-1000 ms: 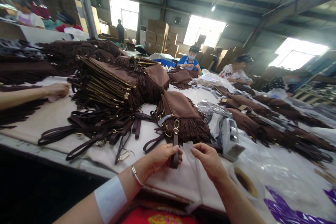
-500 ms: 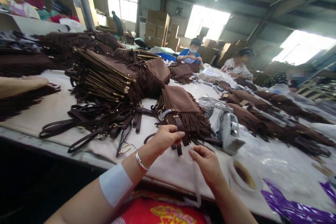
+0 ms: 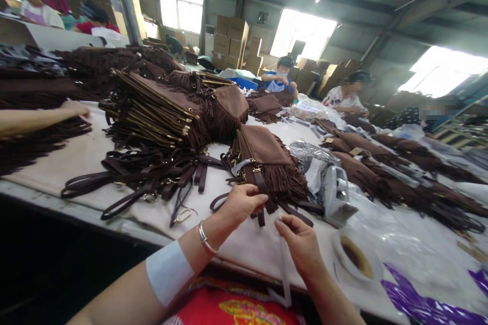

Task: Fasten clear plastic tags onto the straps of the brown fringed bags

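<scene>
Just in front of me lies a brown fringed bag (image 3: pixel 269 144) with gold zips, on top of a few others. A dark brown strap (image 3: pixel 261 183) hangs from its metal clip toward me. My left hand (image 3: pixel 240 205), with a bracelet at the wrist, is closed in a pinch on that strap near its lower end. Close by on the right, my right hand (image 3: pixel 299 238) pinches the top of a narrow translucent strip (image 3: pixel 285 271), which dangles past the table edge. The fingertips of both hands are a short gap apart.
Dark straps (image 3: pixel 152 177) with gold rings lie left of the bag, before a tall bag stack (image 3: pixel 156 106). To the right are a grey dispenser-like object (image 3: pixel 337 195), a tape roll (image 3: pixel 356 259) and plastic film. Another person's hand (image 3: pixel 74 109) reaches in at left; co-workers sit across.
My hands hold nearly the same pose on the strap and strip. At left, the other person's hand has lifted and shifted right. A distant standing figure has bent down. The view has shifted slightly.
</scene>
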`<state>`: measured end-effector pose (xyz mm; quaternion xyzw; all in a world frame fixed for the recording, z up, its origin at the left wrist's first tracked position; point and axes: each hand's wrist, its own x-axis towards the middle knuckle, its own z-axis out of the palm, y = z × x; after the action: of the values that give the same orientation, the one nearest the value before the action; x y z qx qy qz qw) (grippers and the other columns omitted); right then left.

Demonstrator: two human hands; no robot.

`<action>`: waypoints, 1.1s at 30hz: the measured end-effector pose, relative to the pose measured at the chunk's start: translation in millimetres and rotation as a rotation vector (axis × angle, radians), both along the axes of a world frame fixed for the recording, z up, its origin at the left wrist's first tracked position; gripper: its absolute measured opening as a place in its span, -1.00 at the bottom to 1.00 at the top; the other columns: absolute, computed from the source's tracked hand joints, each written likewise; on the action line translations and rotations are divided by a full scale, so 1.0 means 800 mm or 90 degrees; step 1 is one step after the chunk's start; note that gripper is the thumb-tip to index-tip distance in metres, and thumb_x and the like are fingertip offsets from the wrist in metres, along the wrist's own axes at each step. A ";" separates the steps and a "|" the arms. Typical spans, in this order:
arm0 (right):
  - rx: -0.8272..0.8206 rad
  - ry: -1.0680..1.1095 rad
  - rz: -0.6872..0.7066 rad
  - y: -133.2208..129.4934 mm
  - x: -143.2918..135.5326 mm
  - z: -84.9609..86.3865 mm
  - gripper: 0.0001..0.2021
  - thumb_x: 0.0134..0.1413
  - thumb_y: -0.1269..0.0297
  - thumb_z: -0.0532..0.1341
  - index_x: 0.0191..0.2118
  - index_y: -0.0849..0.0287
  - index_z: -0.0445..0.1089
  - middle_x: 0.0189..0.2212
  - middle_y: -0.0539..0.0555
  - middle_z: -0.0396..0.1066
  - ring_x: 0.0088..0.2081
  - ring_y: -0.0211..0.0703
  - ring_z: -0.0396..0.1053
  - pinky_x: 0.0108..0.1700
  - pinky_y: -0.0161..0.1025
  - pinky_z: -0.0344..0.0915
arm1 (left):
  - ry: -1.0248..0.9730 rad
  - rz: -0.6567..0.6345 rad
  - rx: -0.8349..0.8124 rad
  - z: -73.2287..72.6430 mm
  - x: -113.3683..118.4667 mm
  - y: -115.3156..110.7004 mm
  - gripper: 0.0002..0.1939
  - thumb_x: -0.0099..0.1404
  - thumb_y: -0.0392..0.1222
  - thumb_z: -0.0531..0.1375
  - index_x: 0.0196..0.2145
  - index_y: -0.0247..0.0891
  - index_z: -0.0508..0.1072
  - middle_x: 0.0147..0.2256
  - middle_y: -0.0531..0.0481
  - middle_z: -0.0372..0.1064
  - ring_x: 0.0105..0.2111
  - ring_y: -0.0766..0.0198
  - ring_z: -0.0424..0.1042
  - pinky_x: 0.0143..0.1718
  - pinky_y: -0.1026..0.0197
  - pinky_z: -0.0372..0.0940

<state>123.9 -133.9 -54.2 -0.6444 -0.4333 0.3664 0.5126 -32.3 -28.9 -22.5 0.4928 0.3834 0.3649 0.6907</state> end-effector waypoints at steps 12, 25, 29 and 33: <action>-0.007 -0.032 -0.011 -0.001 0.000 0.002 -0.68 -0.07 0.03 0.33 -0.34 0.22 0.53 -0.50 0.03 0.44 -0.42 -0.14 0.31 -0.34 -0.26 0.26 | 0.010 -0.013 -0.013 0.003 -0.004 -0.001 -0.79 0.02 -0.13 0.32 -0.43 -0.35 0.51 -0.52 -0.03 0.41 -0.51 0.33 0.36 -0.52 0.32 0.19; 0.009 -0.046 -0.004 0.000 -0.001 -0.005 -0.70 -0.07 0.06 0.34 -0.32 0.21 0.54 -0.46 0.06 0.49 -0.39 -0.13 0.36 -0.31 -0.24 0.28 | 0.017 -0.002 -0.019 -0.001 0.003 0.006 -0.85 0.05 -0.18 0.28 -0.45 -0.34 0.48 -0.52 -0.01 0.40 -0.51 0.34 0.35 -0.49 0.31 0.19; 0.011 -0.043 -0.001 -0.001 0.001 -0.005 -0.70 -0.05 0.06 0.33 -0.32 0.22 0.54 -0.47 0.06 0.48 -0.40 -0.13 0.35 -0.32 -0.25 0.26 | 0.011 -0.004 -0.024 -0.008 0.003 0.002 -0.84 0.04 -0.17 0.29 -0.45 -0.33 0.48 -0.52 0.00 0.40 -0.53 0.35 0.34 -0.49 0.30 0.19; 0.002 -0.029 -0.008 0.000 0.003 -0.010 -0.70 -0.04 0.05 0.33 -0.32 0.21 0.54 -0.47 0.04 0.47 -0.41 -0.15 0.32 -0.33 -0.26 0.25 | -0.007 -0.010 -0.051 -0.010 -0.004 -0.002 -0.82 0.04 -0.15 0.30 -0.43 -0.33 0.49 -0.50 -0.01 0.41 -0.51 0.35 0.35 -0.44 0.28 0.22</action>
<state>126.0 -134.2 -62.1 -0.6545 -0.4411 0.3478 0.5060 -35.3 -30.4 -30.4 0.4655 0.3900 0.3465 0.7150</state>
